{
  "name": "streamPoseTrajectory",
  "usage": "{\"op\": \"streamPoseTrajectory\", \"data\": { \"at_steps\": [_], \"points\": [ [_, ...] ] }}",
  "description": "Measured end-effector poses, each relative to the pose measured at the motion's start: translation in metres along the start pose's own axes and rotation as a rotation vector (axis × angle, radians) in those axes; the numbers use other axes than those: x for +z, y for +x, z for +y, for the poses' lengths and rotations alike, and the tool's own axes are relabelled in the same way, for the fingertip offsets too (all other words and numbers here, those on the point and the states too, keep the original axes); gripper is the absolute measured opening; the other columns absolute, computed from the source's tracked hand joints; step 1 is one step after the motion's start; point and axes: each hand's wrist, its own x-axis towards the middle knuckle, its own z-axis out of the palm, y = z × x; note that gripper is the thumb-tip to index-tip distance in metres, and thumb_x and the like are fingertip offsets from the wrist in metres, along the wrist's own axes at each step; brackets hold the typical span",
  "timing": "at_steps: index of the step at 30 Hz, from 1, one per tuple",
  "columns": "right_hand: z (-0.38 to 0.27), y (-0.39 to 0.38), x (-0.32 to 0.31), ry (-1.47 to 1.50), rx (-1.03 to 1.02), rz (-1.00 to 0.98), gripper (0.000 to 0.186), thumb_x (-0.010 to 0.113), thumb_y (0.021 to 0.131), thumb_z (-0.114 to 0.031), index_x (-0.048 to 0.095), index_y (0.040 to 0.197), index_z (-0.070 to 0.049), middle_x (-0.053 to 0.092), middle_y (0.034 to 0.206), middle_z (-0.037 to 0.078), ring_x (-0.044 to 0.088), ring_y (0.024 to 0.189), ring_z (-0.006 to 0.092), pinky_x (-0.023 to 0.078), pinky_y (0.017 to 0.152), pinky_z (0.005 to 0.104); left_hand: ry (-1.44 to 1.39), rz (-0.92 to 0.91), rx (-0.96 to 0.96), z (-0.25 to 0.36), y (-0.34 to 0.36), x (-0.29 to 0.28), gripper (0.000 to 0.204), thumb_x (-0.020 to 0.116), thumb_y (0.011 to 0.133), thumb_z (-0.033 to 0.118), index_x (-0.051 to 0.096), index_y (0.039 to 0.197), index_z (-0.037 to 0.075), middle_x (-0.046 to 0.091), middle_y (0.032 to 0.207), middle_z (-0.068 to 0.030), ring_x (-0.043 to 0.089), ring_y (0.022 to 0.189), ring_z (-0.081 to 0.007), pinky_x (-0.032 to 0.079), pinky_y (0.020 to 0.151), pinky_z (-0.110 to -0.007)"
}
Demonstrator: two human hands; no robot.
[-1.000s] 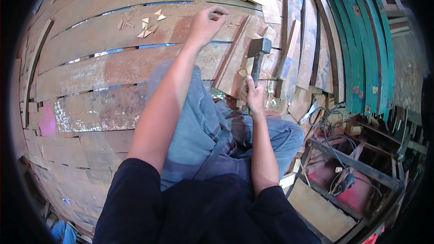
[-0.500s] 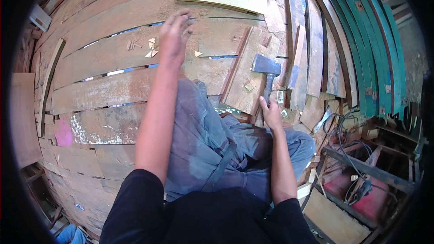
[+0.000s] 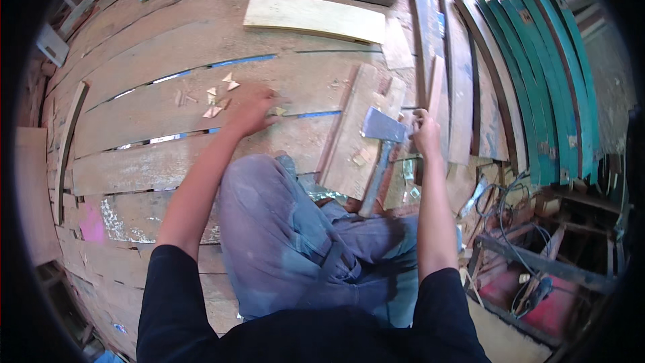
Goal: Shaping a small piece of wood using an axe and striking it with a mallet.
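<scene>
While the axe [image 3: 384,126] lies there, the right hand [image 3: 426,136] is over at the wood strip [image 3: 437,84]

Since it all hinges on where that strip sits, start there: it's just past the right hand, up and a touch to the right, with its long axis running away from the person. Right hand is way nearer; the left hand [image 3: 254,113] is well apart from it, off on the other side of a notched board [image 3: 348,144].

The axe sits between the two, much closer to the right hand. Its head is over the board, just left of the right fingers, broad edge facing left, and the handle slants back toward the person's lap. Neither hand is on that handle.

As for the hands: the right one has its fingers curled at the near end of the strip. Looks like contact to me, but the hand covers that end, so I can't tell if it's properly gripped. The left is low over the plank floor [image 3: 144,168], fingers loosely bent and kinda blurry, with a small yellowish chip [image 3: 278,111] right at the fingertips. Pinched or merely touched? Can't tell. More pale wood bits [image 3: 213,101] lie on the planks to its left.
</scene>
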Motion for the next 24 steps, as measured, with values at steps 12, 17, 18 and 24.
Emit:
{"op": "streamPoseTrajectory", "data": {
  "at_steps": [12, 17, 18, 24],
  "points": [
    [0.022, 0.043, 0.015, -0.093, 0.014, -0.074, 0.01, 0.063, 0.088, -0.006, 0.06, 0.093, 0.003, 0.065, 0.073, 0.011, 0.059, 0.049, 0.0156, 0.046, 0.036, 0.0294, -0.036, 0.167, -0.142, -0.027, -0.023, 0.031, 0.03, 0.061, 0.087, 0.024, 0.063, 0.11, 0.005, 0.062, 0.112, -0.0171, 0.06, 0.1, -0.0326, 0.049, 0.087, -0.041],
    [-0.037, 0.041, -0.005, -0.025, -0.216, 0.036, 0.028, 0.067, 0.084, -0.005, 0.064, 0.112, -0.004, 0.066, 0.078, 0.006, 0.06, 0.059, 0.0103, 0.049, 0.051, 0.0258, -0.227, 0.523, -0.264, -0.076, -0.05, -0.014, 0.029, 0.063, 0.084, 0.01, 0.065, 0.113, 0.004, 0.066, 0.103, -0.0167, 0.066, 0.087, -0.0314, 0.053, 0.078, -0.038],
    [-0.057, 0.037, 0.011, 0.033, -0.285, -0.073, 0.031, 0.067, 0.083, -0.005, 0.064, 0.114, -0.005, 0.066, 0.083, 0.007, 0.061, 0.063, 0.0101, 0.049, 0.055, 0.0257, -0.243, 0.572, -0.32, -0.088, -0.057, -0.019, 0.032, 0.063, 0.083, 0.01, 0.064, 0.115, 0.004, 0.067, 0.104, -0.0166, 0.066, 0.087, -0.0328, 0.053, 0.079, -0.039],
    [-0.184, -0.027, 0.075, 0.204, -0.437, -0.353, 0.036, 0.067, 0.083, -0.006, 0.061, 0.119, -0.007, 0.065, 0.097, 0.008, 0.062, 0.073, 0.0157, 0.051, 0.065, 0.0277, -0.375, 0.636, -0.425, -0.105, -0.087, -0.055, 0.036, 0.063, 0.086, 0.011, 0.061, 0.121, 0.004, 0.066, 0.109, -0.0168, 0.067, 0.089, -0.0257, 0.054, 0.078, -0.036]
  ]
}}
